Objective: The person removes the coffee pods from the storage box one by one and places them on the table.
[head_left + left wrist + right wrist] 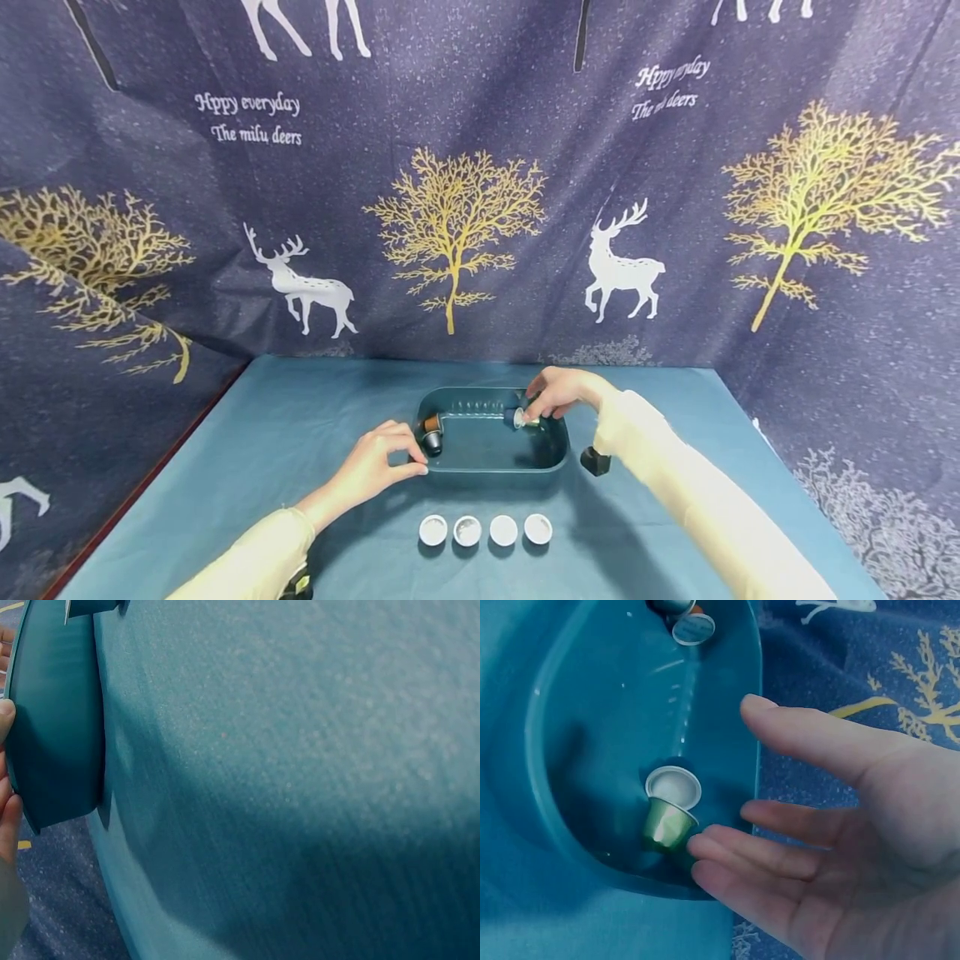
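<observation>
A dark teal basin (pixel 487 472) holds several small coffee capsules. At its left corner, my left hand (pixel 378 458) pinches the rim between thumb and fingers; the left wrist view shows only part of that hand (pixel 9 817) against the wall. My right hand (pixel 558 393) reaches over the right end. In the right wrist view its fingers (pixel 765 859) are extended and spread, the tips beside a green capsule (pixel 667 825). Against that capsule lies another with a whitish round face (pixel 673 786). An orange-brown capsule (pixel 431 423) and a black capsule (pixel 432 443) lie at the left end.
Several small white cups (pixel 432 531) stand in a row in front of the basin on the teal tablecloth (pixel 360 542). A dark curtain (pixel 480 100) with deer and trees hangs behind. A black block (pixel 595 461) shows below my right sleeve.
</observation>
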`<state>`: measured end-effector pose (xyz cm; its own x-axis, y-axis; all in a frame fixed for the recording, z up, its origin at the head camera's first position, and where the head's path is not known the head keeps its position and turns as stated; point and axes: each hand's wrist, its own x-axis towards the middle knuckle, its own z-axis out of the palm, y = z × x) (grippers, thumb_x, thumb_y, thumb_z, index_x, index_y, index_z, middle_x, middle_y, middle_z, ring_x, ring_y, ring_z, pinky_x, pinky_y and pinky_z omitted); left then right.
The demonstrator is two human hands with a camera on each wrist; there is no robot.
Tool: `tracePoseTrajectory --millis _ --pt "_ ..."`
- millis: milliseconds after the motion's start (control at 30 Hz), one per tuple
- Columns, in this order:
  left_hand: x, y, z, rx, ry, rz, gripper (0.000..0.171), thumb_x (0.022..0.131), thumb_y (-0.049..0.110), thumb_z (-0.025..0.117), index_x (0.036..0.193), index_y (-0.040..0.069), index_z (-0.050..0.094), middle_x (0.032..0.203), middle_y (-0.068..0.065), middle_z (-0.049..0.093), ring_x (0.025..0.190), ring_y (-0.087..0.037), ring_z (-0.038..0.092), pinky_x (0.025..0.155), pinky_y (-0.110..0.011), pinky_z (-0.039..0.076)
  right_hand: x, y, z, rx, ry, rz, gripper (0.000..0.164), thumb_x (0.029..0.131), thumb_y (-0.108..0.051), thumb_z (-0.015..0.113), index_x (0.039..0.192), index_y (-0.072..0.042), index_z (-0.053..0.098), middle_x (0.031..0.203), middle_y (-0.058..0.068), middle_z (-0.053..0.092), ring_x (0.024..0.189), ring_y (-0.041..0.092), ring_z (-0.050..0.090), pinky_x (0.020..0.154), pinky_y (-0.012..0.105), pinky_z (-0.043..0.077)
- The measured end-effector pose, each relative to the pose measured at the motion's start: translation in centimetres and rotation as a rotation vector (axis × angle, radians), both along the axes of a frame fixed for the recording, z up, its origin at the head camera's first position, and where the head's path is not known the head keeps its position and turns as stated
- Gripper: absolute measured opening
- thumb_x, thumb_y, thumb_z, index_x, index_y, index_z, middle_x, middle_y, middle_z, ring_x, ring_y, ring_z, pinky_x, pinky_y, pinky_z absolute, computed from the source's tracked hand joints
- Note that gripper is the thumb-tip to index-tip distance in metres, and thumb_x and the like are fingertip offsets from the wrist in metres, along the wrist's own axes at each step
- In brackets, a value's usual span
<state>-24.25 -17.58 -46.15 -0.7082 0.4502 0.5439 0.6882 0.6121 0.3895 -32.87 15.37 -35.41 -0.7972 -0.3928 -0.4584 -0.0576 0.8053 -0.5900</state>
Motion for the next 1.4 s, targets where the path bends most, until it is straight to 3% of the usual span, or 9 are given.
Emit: tracePoseTrajectory --millis 200,300,400,467,633,833,1167,1367,1400 --pt "0.0 -0.1 -0.1 0.000 0.016 -0.002 0.018 0.072 0.028 0.087 0.078 0.033 0.071 0.081 0.023 0.062 0.084 0.001 0.054 0.077 -0.027 0.050 -0.6 -0.9 -0.9 0.017 -0.019 -0.023 0.069 0.087 -0.021 0.074 0.143 0.007 0.043 0.144 0.021 0.051 0.123 0.034 0.060 0.102 0.042 0.051" --pt "0.0 -0.1 -0.1 0.004 0.034 -0.007 0.019 0.071 0.027 0.088 0.078 0.034 0.071 0.081 0.023 0.062 0.084 0.001 0.054 0.077 -0.027 0.050 -0.8 -1.3 -1.4 0.007 -0.024 -0.039 0.053 0.086 -0.019 0.075 0.127 0.009 0.055 0.135 0.021 0.057 0.121 0.032 0.060 0.104 0.044 0.050" --pt "-0.1 0.0 -0.2 0.009 0.037 -0.012 0.020 0.071 0.027 0.088 0.078 0.034 0.071 0.081 0.023 0.062 0.083 -0.003 0.055 0.076 -0.027 0.050 -0.7 -1.6 -1.8 0.012 -0.007 -0.060 0.031 0.085 -0.018 0.076 0.106 0.002 0.066 0.117 0.014 0.064 0.115 0.028 0.061 0.103 0.045 0.050" --pt "0.0 0.0 -0.2 0.011 0.034 -0.014 0.020 0.071 0.027 0.087 0.078 0.035 0.070 0.081 0.023 0.062 0.082 -0.007 0.057 0.076 -0.027 0.049 -0.7 -1.9 -2.0 0.021 0.010 -0.076 0.023 0.085 -0.017 0.077 0.100 -0.002 0.069 0.113 0.010 0.066 0.112 0.026 0.062 0.101 0.044 0.051" --pt "0.1 -0.1 -0.2 0.010 0.032 -0.014 0.020 0.072 0.028 0.087 0.078 0.036 0.069 0.081 0.023 0.062 0.082 -0.014 0.059 0.075 -0.027 0.049 -0.6 -2.4 -2.7 0.003 0.032 -0.106 0.023 0.084 -0.010 0.076 0.104 -0.001 0.072 0.115 0.011 0.069 0.104 0.022 0.065 0.094 0.042 0.055" --pt "0.2 -0.1 -0.1 0.003 -0.006 -0.007 0.019 0.074 0.030 0.085 0.079 0.038 0.069 0.082 0.024 0.061 0.083 -0.014 0.059 0.077 -0.028 0.049 -1.4 -2.6 -4.1 -0.019 0.027 -0.116 0.024 0.079 -0.003 0.078 0.102 0.002 0.072 0.104 0.009 0.070 0.086 0.016 0.066 0.081 0.036 0.059" --pt "0.1 -0.2 -0.2 -0.009 -0.029 -0.003 0.017 0.076 0.033 0.084 0.081 0.040 0.068 0.083 0.024 0.062 0.085 -0.008 0.057 0.078 -0.029 0.049 -3.4 -3.0 -6.1 0.034 0.019 -0.093 0.024 0.073 0.002 0.081 0.092 -0.005 0.070 0.088 0.012 0.074 0.073 0.024 0.073 0.067 0.038 0.060" --pt "0.1 -0.2 -0.2 -0.003 -0.029 0.000 0.018 0.075 0.033 0.084 0.080 0.041 0.069 0.083 0.024 0.062 0.085 -0.001 0.054 0.079 -0.029 0.049 -2.7 -3.4 -5.9 0.058 0.048 -0.100 0.022 0.075 0.003 0.078 0.095 -0.004 0.071 0.087 0.011 0.074 0.074 0.023 0.074 0.068 0.036 0.060" --pt "0.1 -0.3 -0.2 -0.001 -0.029 0.001 0.018 0.075 0.033 0.084 0.080 0.041 0.069 0.083 0.024 0.062 0.085 -0.001 0.054 0.079 -0.029 0.049 -2.1 -3.7 -5.3 0.072 0.052 -0.120 0.023 0.076 0.005 0.077 0.097 -0.004 0.071 0.090 0.012 0.075 0.078 0.024 0.075 0.072 0.037 0.060"
